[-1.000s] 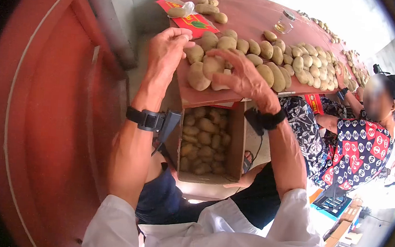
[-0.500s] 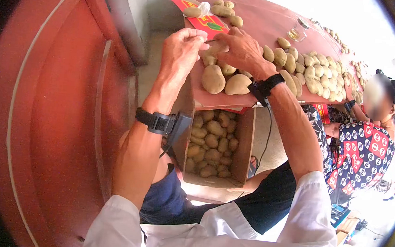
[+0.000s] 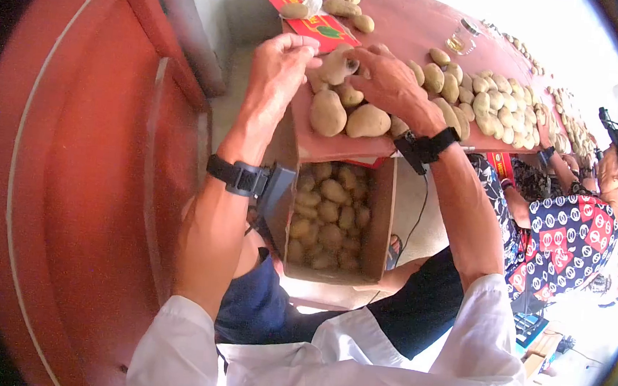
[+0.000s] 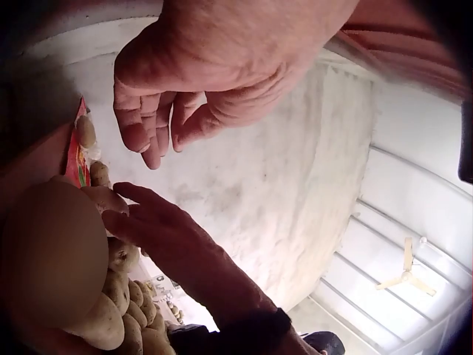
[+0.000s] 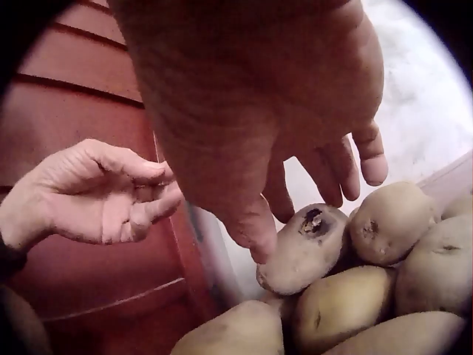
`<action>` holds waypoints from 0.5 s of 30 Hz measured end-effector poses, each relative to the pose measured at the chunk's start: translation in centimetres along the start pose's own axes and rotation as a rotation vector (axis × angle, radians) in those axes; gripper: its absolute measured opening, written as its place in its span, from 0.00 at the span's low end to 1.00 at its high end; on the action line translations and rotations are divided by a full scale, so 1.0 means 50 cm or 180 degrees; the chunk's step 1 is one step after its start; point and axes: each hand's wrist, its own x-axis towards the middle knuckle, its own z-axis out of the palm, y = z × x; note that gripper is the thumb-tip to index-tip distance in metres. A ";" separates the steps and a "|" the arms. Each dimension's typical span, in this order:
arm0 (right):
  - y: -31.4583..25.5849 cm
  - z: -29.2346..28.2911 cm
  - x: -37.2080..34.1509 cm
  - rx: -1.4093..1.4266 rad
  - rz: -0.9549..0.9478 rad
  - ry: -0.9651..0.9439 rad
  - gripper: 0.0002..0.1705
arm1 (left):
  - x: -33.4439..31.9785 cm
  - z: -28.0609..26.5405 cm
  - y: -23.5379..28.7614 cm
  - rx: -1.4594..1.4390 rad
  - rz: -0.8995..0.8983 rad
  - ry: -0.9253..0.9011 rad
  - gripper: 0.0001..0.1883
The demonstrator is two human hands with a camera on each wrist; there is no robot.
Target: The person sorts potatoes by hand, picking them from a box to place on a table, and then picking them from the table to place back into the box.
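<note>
My left hand (image 3: 279,71) hovers at the table's near corner, fingers loosely bent and empty; the left wrist view shows space between its thumb and fingers. Beside it, my right hand (image 3: 390,83) reaches over the near end of the potato pile with its fingers spread. Its thumb and fingertips touch a pale potato (image 5: 303,251) that has a dark, damaged spot at one end. That potato (image 3: 336,66) lies on top of others. Two large potatoes (image 3: 327,113) (image 3: 367,121) sit at the front edge. The right palm (image 5: 244,96) partly hides the contact.
A cardboard box (image 3: 378,220) full of potatoes stands below the table (image 3: 404,4). A red printed sheet (image 3: 329,33), a glass jar (image 3: 462,40) and more potatoes (image 3: 504,107) lie farther along. Another person (image 3: 568,221) sits at the right.
My right hand first moved left and away with a potato, then shifted slightly right, its fingers now looser and the dark spot visible. My left hand stays near the same corner.
</note>
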 end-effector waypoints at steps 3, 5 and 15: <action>0.002 -0.014 -0.064 0.0816 0.0108 -0.0077 0.24 | 0.029 0.011 -0.047 0.0025 0.0124 -0.0103 0.13; -0.006 -0.016 -0.107 0.1168 0.0198 -0.0397 0.22 | 0.037 0.020 -0.050 0.0000 0.0002 -0.0131 0.13; -0.031 0.231 -0.317 0.1141 0.0110 -0.2490 0.20 | 0.048 0.052 -0.032 0.0096 0.0487 -0.0422 0.13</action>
